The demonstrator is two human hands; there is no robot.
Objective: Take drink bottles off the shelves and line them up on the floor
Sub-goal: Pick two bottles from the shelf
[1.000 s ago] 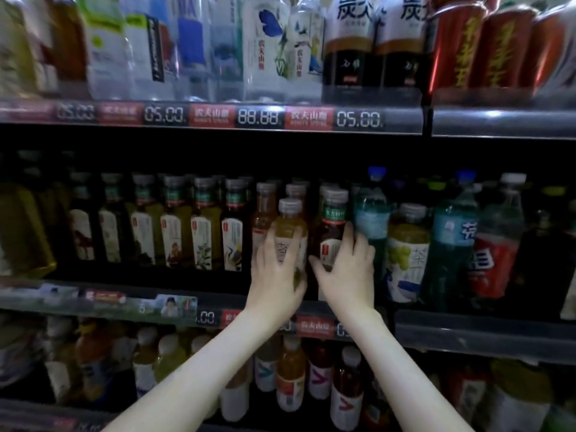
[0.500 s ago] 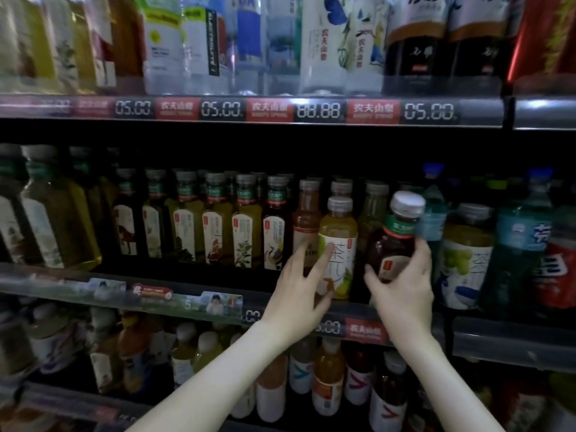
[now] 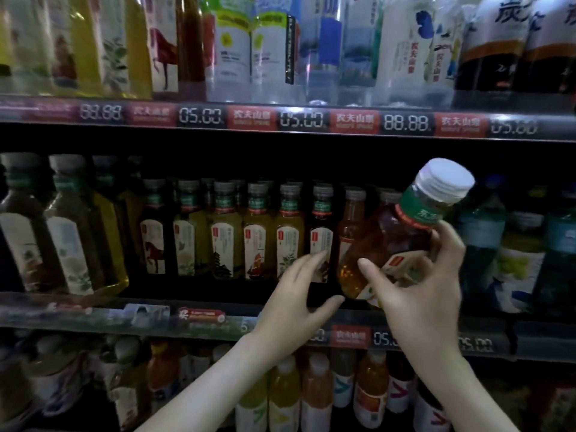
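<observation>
Now that the tea bottle is lifting clear of the middle shelf, tilted in the curled right hand, the left hand is hovering spread at that shelf's edge, probably leaving the floor next.

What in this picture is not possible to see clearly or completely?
- Floor: outside the head view, so no row of bottles can be checked.
- Held bottle: label partly covered by the right hand, blurred.
- Top-shelf bottles: caps cut by the upper edge.
- Left hand: contact with the dark bottle behind it is unclear.
</observation>
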